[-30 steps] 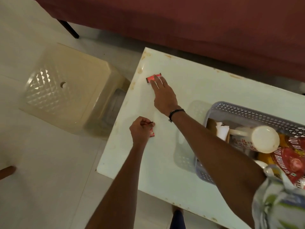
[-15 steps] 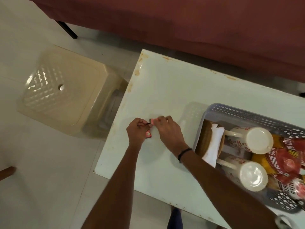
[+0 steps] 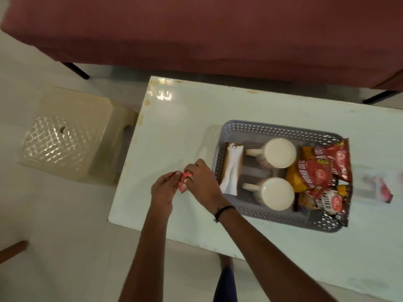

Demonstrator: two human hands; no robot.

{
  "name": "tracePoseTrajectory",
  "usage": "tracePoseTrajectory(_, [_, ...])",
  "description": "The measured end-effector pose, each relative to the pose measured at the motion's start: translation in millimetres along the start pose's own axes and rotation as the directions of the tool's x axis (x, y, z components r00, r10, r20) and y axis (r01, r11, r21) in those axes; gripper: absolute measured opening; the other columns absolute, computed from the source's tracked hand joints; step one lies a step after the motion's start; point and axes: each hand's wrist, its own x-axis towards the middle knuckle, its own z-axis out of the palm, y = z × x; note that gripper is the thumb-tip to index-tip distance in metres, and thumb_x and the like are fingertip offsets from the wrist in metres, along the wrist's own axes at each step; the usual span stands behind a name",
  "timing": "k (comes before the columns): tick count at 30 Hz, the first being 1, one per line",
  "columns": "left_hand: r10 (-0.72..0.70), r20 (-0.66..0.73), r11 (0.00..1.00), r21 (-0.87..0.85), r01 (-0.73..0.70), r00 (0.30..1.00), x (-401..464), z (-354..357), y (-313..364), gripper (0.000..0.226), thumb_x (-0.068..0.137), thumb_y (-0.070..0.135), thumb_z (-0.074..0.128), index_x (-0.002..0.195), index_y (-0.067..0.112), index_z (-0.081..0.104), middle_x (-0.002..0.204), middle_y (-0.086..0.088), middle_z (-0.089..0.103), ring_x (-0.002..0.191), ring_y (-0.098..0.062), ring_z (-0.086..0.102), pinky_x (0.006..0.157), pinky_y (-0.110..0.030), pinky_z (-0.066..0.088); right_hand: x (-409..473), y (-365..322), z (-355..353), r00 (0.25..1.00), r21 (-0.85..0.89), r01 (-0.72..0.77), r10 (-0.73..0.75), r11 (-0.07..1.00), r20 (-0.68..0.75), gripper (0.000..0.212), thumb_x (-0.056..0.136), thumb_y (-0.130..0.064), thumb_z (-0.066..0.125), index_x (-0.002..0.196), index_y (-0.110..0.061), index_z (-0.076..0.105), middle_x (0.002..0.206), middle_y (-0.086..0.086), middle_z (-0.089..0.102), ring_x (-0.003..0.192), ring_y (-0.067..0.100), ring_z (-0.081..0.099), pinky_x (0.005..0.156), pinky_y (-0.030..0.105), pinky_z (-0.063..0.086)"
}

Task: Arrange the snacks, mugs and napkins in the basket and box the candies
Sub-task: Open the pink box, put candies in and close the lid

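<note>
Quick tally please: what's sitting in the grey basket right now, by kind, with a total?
In the grey perforated plastic basket:
White ceramic mugs: 2
Brown holders with white paper napkins: 1
Snack packets, red, yellow and dark foil: about 5, overlapping, so the count is uncertain
Total: about 8

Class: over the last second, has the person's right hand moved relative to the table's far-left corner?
Yes. The right hand has drawn back from near the table's far-left corner toward the near edge, meeting the left hand at the red candy wrappers.
</note>
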Motion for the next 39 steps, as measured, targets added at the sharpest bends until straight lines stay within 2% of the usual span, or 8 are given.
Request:
tracePoseTrajectory(9, [0.068,0.242,0.996,-0.073,-0.051,0.968,-116,149,-14,0.016,0.08,0.003,0.068,0.095,-0.002,0.065,0.077,-0.007,0.071,0.065,-0.012,0.067,0.06,-0.018,0.056,-105,84,-157,0.943,0.135,0.134,-0.085,0.982,-0.322,0.028,0.08,-0.009,0.069,0.107,-0.013,0.071,0.095,0.009,0.071,0.082,0.01,0.059,0.076,0.029,0.052])
tracePoseTrajectory(17, [0.092,0.345,0.991,0.061,-0.12,0.934,-192,322,-100,0.012,0.074,0.007,0.075,0.076,0.011,0.064,0.072,-0.007,0.067,0.064,-0.016,0.063,0.065,-0.03,0.054,-199,221,-262,0.852,0.176,-0.274,0.323,0.946,-0.412,0.032,0.095,-0.038,0.045,0.09,-0.016,0.068,0.072,-0.001,0.074,0.067,0.012,0.07,0.068,0.038,0.057])
tracePoseTrajectory(22, [0.218,0.4,0.907,0.253,-0.336,0.89,-213,402,-131,0.014,0.07,0.017,0.078,0.074,0.017,0.064,0.079,-0.01,0.07,0.076,-0.025,0.068,0.072,-0.038,0.056,-235,279,-300,0.699,0.29,-0.394,0.489,0.873,-0.523,0.03,0.095,-0.03,0.05,0.081,-0.009,0.067,0.065,-0.006,0.07,0.066,0.009,0.069,0.064,0.021,0.053])
tracePoseTrajectory(25, [0.285,0.368,0.842,0.346,-0.414,0.885,-212,427,-139,0.022,0.072,0.018,0.076,0.086,0.007,0.065,0.084,-0.004,0.069,0.074,-0.015,0.064,0.066,-0.019,0.05,-240,296,-314,0.626,0.313,-0.437,0.535,0.843,-0.568,0.029,0.095,-0.032,0.05,0.083,-0.012,0.067,0.068,-0.003,0.07,0.063,0.01,0.064,0.055,0.005,0.042])
tracePoseTrajectory(28, [0.314,0.266,0.826,0.397,-0.4,0.912,-205,427,-145,0.024,0.076,0.017,0.072,0.094,0.005,0.062,0.088,0.0,0.065,0.076,-0.01,0.058,0.06,-0.003,0.042,-238,302,-323,0.611,0.248,-0.482,0.526,0.84,-0.592,0.036,0.093,-0.036,0.052,0.072,-0.009,0.063,0.064,0.005,0.062,0.058,0.025,0.055,0.048,0.025,0.037])
tracePoseTrajectory(32, [0.228,0.236,0.843,0.437,-0.313,0.945,-201,414,-157,0.013,0.078,0.017,0.068,0.089,0.012,0.061,0.078,0.012,0.06,0.077,-0.01,0.061,0.079,-0.039,0.057,-218,300,-330,0.668,0.217,-0.43,0.47,0.877,-0.577,0.041,0.091,-0.038,0.055,0.054,-0.024,0.052,0.059,0.0,0.046,0.053,0.02,0.041,0.047,0.025,0.028])
tracePoseTrajectory(35, [0.181,0.229,0.854,0.445,-0.269,0.956,-201,411,-162,0.01,0.08,0.015,0.066,0.089,0.014,0.062,0.079,0.013,0.061,0.085,-0.015,0.062,0.084,-0.044,0.056,-198,300,-328,0.707,0.251,-0.411,0.48,0.876,-0.519,0.031,0.09,-0.044,0.055,0.091,-0.017,0.07,0.095,0.007,0.066,0.082,0.022,0.062,0.07,0.034,0.051])
tracePoseTrajectory(39, [0.167,0.225,0.854,0.454,-0.255,0.96,-203,415,-161,0.008,0.082,0.011,0.062,0.09,0.013,0.062,0.079,0.011,0.06,0.083,-0.014,0.061,0.084,-0.043,0.056,-185,328,-331,0.659,0.134,-0.534,0.511,0.835,-0.552,0.047,0.092,-0.027,0.054,0.133,-0.006,0.045,0.138,0.014,0.045,0.124,0.031,0.043,0.098,0.042,0.042])
